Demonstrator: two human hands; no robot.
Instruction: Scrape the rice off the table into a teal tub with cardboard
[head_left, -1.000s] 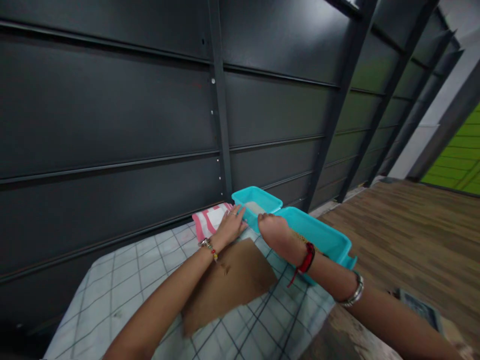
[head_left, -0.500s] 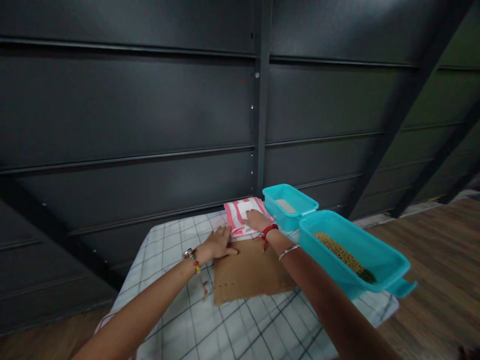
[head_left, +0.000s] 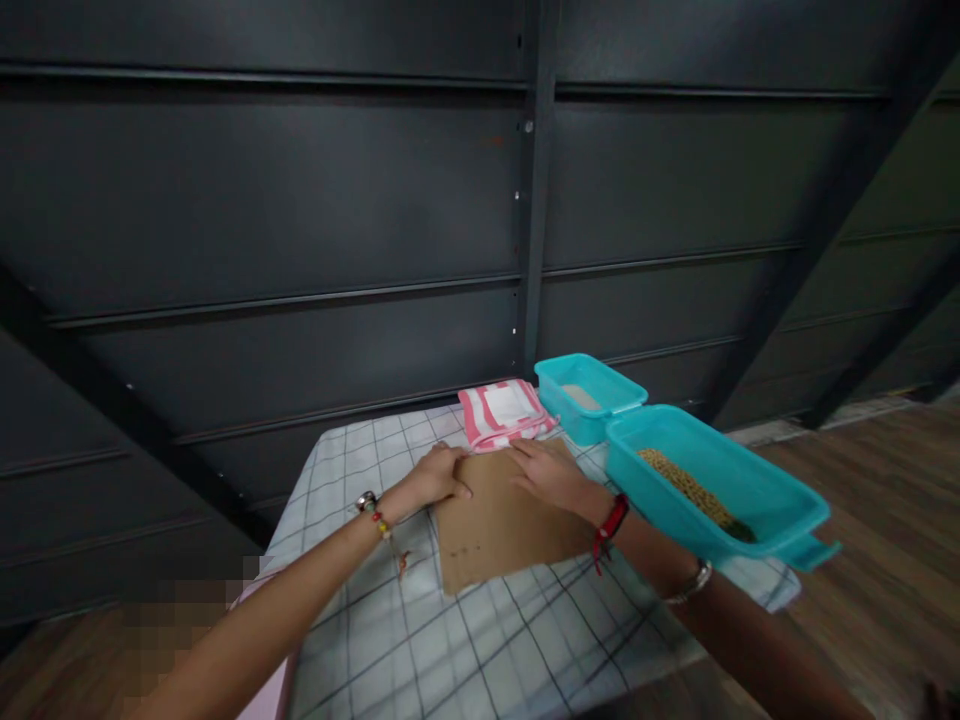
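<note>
A brown cardboard sheet (head_left: 502, 525) lies flat on a table covered with a white checked cloth (head_left: 480, 640). My left hand (head_left: 431, 478) rests on the sheet's far left corner, fingers stretched out flat. My right hand (head_left: 551, 470) lies flat on its far right part, fingers apart, holding nothing. Just beyond both hands sits a folded pink and white striped cloth (head_left: 504, 412).
A small turquoise tub (head_left: 589, 397) stands at the back right, and a larger turquoise tub (head_left: 716, 495) holding grain sits at the table's right edge. A dark metal panelled wall (head_left: 300, 220) rises behind the table. Wooden floor (head_left: 885, 480) lies to the right.
My right hand came back from the striped cloth onto the cardboard sheet. My left hand stayed at the sheet's left corner. The view shifted slightly.
</note>
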